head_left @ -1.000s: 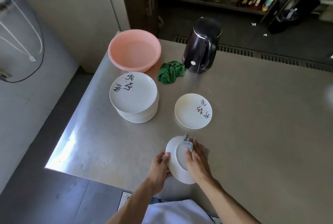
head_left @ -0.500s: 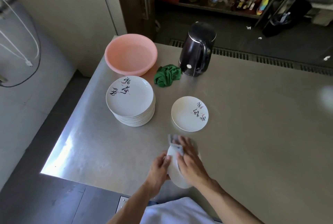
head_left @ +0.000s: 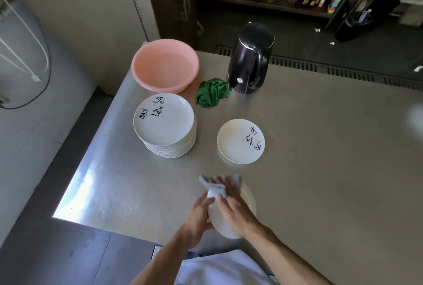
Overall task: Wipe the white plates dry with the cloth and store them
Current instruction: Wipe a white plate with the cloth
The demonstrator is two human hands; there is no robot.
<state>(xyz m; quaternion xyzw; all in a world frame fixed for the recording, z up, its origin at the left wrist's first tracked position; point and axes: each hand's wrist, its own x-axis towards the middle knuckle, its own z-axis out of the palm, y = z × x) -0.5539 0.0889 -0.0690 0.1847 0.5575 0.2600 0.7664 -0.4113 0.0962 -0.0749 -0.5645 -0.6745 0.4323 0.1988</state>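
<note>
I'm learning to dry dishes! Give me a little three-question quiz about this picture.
1. True or false: the green cloth lies on the table between the pink basin and the black kettle.
2. What does the right hand press on the held plate? A) sponge B) grey cloth C) green cloth
3. Fill in: the lone plate lies to the ___ of the plate stack.
Key: 1 true; 2 B; 3 right.
</note>
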